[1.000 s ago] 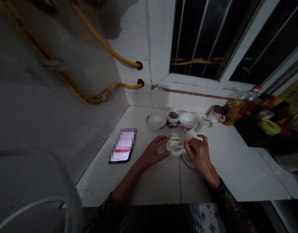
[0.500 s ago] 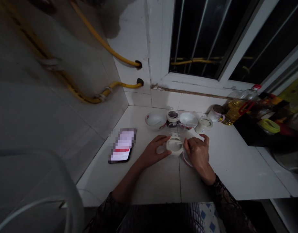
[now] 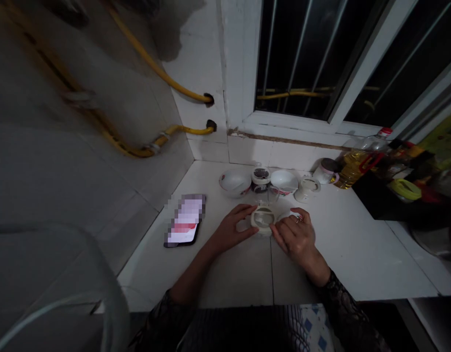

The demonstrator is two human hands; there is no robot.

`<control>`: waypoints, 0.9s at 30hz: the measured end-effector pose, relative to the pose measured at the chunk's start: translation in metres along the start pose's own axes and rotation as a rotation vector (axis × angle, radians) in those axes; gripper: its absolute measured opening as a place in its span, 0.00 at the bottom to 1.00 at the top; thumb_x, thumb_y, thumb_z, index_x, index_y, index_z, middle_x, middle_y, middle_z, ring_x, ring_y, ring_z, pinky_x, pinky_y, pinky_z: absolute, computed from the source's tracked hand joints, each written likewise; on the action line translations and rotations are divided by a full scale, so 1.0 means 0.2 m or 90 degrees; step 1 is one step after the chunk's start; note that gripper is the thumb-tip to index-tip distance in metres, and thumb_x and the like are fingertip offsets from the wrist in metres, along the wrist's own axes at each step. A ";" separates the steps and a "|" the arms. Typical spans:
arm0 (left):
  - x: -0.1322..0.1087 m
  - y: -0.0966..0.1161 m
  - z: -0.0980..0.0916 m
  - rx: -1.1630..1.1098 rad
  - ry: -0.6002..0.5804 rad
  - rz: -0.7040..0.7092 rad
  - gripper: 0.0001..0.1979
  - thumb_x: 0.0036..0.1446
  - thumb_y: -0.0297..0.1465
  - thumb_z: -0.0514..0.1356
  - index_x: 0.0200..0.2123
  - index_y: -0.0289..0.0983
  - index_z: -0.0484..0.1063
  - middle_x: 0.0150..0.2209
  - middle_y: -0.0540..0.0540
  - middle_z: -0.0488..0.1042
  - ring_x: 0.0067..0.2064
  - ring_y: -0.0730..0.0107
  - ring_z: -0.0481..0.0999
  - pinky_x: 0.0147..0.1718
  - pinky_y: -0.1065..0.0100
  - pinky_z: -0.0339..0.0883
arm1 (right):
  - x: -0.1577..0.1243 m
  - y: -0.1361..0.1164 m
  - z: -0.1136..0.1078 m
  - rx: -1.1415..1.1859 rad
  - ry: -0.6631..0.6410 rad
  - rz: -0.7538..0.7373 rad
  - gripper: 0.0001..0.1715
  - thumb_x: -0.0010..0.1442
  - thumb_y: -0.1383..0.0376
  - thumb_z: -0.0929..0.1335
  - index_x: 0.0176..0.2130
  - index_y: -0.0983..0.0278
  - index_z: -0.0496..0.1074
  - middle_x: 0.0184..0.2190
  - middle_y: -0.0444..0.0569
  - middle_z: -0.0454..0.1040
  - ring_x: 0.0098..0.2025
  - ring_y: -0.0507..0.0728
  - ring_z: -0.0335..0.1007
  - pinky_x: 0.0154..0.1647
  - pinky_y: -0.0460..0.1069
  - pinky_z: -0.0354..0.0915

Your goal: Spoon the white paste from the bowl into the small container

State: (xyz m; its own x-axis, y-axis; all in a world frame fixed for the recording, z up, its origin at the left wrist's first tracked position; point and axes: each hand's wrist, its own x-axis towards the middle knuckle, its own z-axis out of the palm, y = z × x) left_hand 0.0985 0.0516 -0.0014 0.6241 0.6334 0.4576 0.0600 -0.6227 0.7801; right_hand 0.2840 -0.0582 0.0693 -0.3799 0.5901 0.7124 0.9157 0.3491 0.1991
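Observation:
A small seasoning jar [image 3: 262, 231] with a cream rim stands on the counter, its clear flip lid [image 3: 266, 195] raised at the back. My left hand [image 3: 235, 227] is closed around the jar's left side, thumb in front and fingers behind. At the right edge of the opening, the thumb and index finger of my right hand [image 3: 296, 237] are pinched together. Whatever lies between those fingertips is too small and dim to make out. Partly hidden behind my right hand is a pale bowl [image 3: 285, 215].
Behind the jar stand two white bowls [image 3: 235, 185] [image 3: 284, 181], a dark-filled jar [image 3: 261, 175] and another cream jar [image 3: 307, 188]. A lit phone [image 3: 185, 220] lies left. A mug [image 3: 326, 172], an oil bottle [image 3: 352, 168] and a black box [image 3: 375, 198] are at right.
My right hand has moved slightly left, bringing its fingertips to the jar's rim. The pale strip seen across the opening no longer shows clearly. My left hand keeps its hold.

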 end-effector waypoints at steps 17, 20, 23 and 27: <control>0.00 0.00 -0.01 0.027 -0.009 0.004 0.27 0.58 0.40 0.64 0.60 0.44 0.68 0.55 0.40 0.71 0.55 0.58 0.73 0.53 0.55 0.71 | -0.26 0.29 -0.11 0.152 0.020 0.373 0.22 0.66 0.58 0.65 0.22 0.60 0.66 0.18 0.40 0.67 0.23 0.52 0.62 0.41 0.51 0.60; -0.01 0.00 0.00 0.035 -0.003 0.003 0.26 0.59 0.40 0.63 0.60 0.45 0.68 0.55 0.41 0.71 0.55 0.58 0.73 0.54 0.56 0.71 | -0.30 0.33 -0.16 0.070 -0.051 0.292 0.22 0.68 0.60 0.63 0.23 0.61 0.65 0.17 0.39 0.66 0.20 0.50 0.58 0.46 0.53 0.58; -0.01 0.00 0.00 0.040 0.003 0.003 0.26 0.59 0.40 0.63 0.60 0.45 0.68 0.55 0.41 0.71 0.55 0.59 0.73 0.53 0.56 0.72 | -0.32 0.33 -0.17 0.034 -0.105 0.244 0.24 0.69 0.61 0.61 0.22 0.61 0.63 0.17 0.39 0.65 0.20 0.49 0.58 0.47 0.53 0.57; -0.02 -0.02 0.00 0.040 0.003 0.003 0.26 0.59 0.39 0.63 0.60 0.45 0.68 0.55 0.41 0.71 0.55 0.59 0.73 0.53 0.57 0.71 | -0.35 0.31 -0.13 0.108 -0.175 0.233 0.25 0.70 0.60 0.60 0.22 0.62 0.62 0.17 0.38 0.65 0.20 0.48 0.59 0.49 0.52 0.57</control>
State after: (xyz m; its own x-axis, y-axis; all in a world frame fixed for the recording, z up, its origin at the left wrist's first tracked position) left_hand 0.0970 0.0511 -0.0057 0.6202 0.6329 0.4634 0.1056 -0.6527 0.7502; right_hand 0.3717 -0.0973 0.0490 -0.0780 0.8583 0.5071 0.9701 0.1827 -0.1600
